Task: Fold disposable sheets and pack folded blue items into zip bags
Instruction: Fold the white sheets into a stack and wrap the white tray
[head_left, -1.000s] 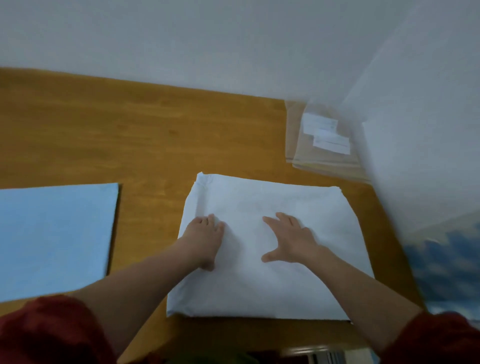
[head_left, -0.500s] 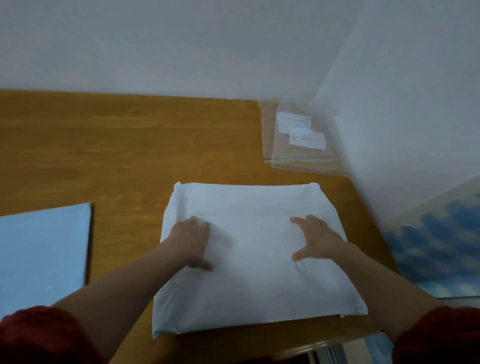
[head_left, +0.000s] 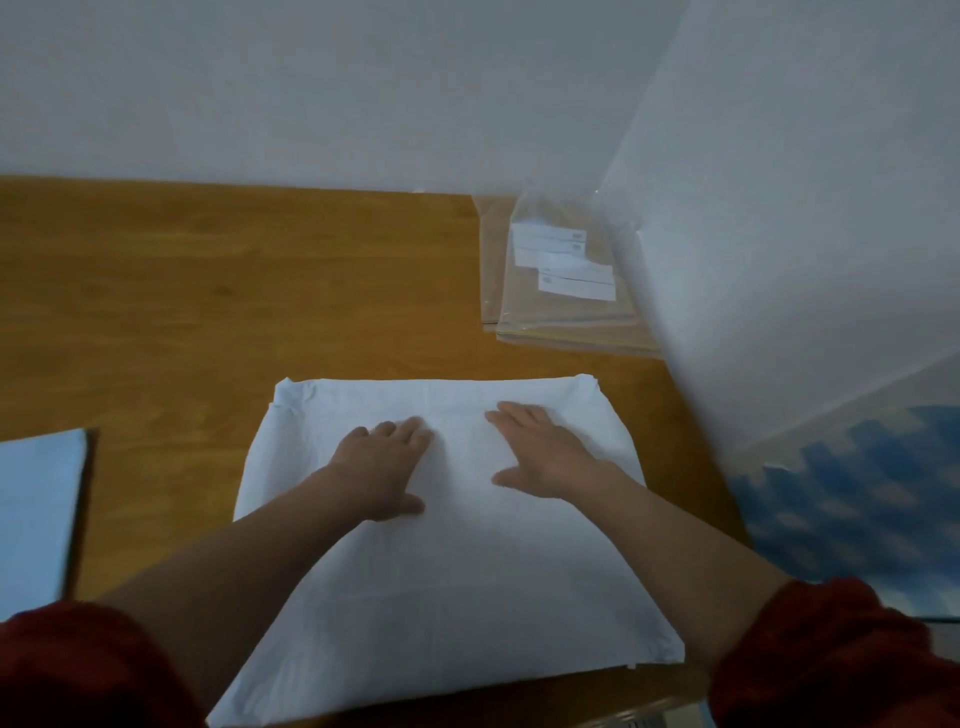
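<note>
Head view shows both hands flat on a folded white disposable sheet (head_left: 457, 597) that lies on the near part of the wooden surface (head_left: 208, 312), its near edge reaching the surface's rim. The left hand (head_left: 384, 467) and right hand (head_left: 545, 457) now sit close together over the far middle of the sheet. Half a second ago they were spread well apart, the right one near the sheet's right edge. The palms have swept back inward and a little farther away, which reads as a smoothing pass to press air out and set the creases.

The left fingers (head_left: 410, 428) lie nearly straight and side by side on the fabric. The right fingers (head_left: 514, 415) are straight with the thumb held out, and neither hand grips anything.

The sheet looks like a tidy rectangle already, so this fold is probably almost settled. It may take another fold or be set aside.

A folded blue item (head_left: 36, 514) lies at the left edge, well apart from the hands. The clear zip bags (head_left: 561, 291) are stacked at the far right by the wall. Nothing blue is in a bag yet, so packing seems still to come.
</note>
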